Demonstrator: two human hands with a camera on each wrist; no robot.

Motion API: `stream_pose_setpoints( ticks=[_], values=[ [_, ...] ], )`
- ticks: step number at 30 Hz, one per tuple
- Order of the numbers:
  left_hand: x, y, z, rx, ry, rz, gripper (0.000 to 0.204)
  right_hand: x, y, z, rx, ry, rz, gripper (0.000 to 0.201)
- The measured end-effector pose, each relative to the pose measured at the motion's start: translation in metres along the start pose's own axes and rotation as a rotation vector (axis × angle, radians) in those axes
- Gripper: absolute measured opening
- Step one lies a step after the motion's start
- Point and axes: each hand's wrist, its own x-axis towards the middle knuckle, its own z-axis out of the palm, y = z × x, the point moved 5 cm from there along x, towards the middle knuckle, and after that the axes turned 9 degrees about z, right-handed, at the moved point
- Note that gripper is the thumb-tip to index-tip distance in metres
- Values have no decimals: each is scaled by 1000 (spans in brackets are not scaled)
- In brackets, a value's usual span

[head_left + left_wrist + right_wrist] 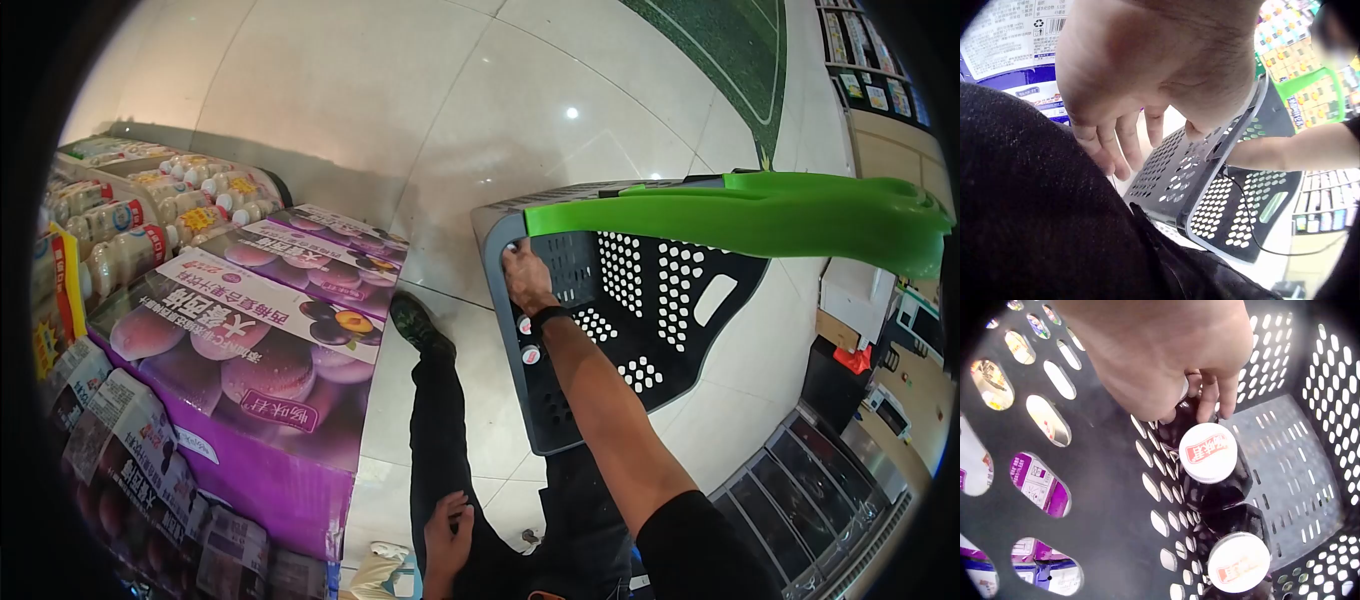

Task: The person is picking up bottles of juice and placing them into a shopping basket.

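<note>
Inside a dark grey shopping basket [492, 262], my right hand [525, 278] reaches down along one side wall. In the right wrist view its fingers curl round the top of a dark juice bottle [1175, 430], whose white cap is mostly hidden by the hand. Two more dark bottles, a nearer one [1239, 562] and a middle one [1209, 453], stand in a row beside it, white caps with red print facing up. My left hand [447, 535] hangs by my thigh, fingers loosely bent and holding nothing; the left wrist view shows its palm side [1160, 69].
A green handle [740, 215] extends along the basket's top. To the left stand purple plum-juice cartons [270, 350], packs of dark bottles [130, 440] and pale bottled drinks [210, 190]. Tiled floor [400, 90] lies ahead; a glass-fronted case [800, 490] is at the right.
</note>
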Motion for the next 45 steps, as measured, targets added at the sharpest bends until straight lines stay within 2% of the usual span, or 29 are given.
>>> stream_pose_setpoints(
  ticks=[4, 6, 9, 15, 18, 21, 22, 24, 26, 27, 28, 29, 30, 31, 32, 35, 36, 37, 38, 39, 40, 41, 43, 45],
  values=[
    [2, 11, -1, 27, -1, 15, 33, -2, 2, -1, 1, -46, 63, 40],
    [2, 13, -1, 26, 9, 37, 33, -9, 9, -1, 79, -42, 125, 59],
    [1, 19, -1, 32, 29, 58, 33, -16, 21, -4, 161, -33, 141, 65],
    [-3, 14, 8, 47, 49, 92, 33, -3, 30, -12, 227, -50, 63, 67],
    [-4, 4, 12, 64, 22, 86, 34, 5, 32, -5, 249, -91, 128, 66],
    [-9, 5, 16, 77, 8, 81, 34, -7, 33, -10, 316, -108, 170, 67],
    [-11, 9, 16, 83, 27, 87, 34, -9, 40, 1, 336, -111, 197, 76],
    [-17, 17, 15, 76, 50, 98, 34, -21, 55, 13, 387, -76, 167, 76],
    [-26, 31, 7, 59, 83, 131, 35, -43, 63, 0, 501, -3, 82, 74],
    [-31, 42, 4, 43, 103, 157, 35, -55, 69, -14, 563, 36, 17, 71],
    [-35, 54, 0, 54, 112, 180, 36, -65, 76, -25, 535, 158, -68, 64],
    [-42, 66, -5, 62, 131, 215, 35, -83, 82, -44, 630, 28, 80, 60],
    [-49, 81, -12, 79, 162, 262, 36, -102, 85, -70, 593, 26, 140, 55],
    [-59, 94, -15, 87, 203, 305, 36, -112, 101, -72, 888, 21, 35, 51],
    [-72, 102, -18, 84, 281, 320, 36, -130, 101, -106, 973, -23, 38, 48],
    [-105, 134, -34, 69, 311, 446, 33, -196, 96, -208, 1171, -133, 7, 42],
    [-121, 147, -40, 128, 325, 473, 31, -219, 87, -248, 1253, -143, -45, 41],
    [-140, 164, -33, 207, 349, 491, 29, -244, 85, -292, 1293, -149, -25, 39],
    [-158, 176, -40, 244, 422, 526, 26, -261, 86, -328, 1295, -83, -54, 38],
    [-171, 186, -50, 378, 537, 642, 23, -273, 84, -355, 1287, -22, -75, 37],
    [-188, 194, -57, 429, 607, 687, 22, -288, 80, -388, 1186, 154, -186, 36],
    [-198, 205, -64, 476, 680, 738, 21, -301, 78, -417, 1127, 265, -177, 35],
    [-224, 222, -78, 623, 886, 799, 20, -335, 62, -478, 1222, 384, -325, 34],
    [-249, 240, -98, 654, 1128, 888, 20, -381, 38, -532, 1266, 406, -399, 33]
  ],
)
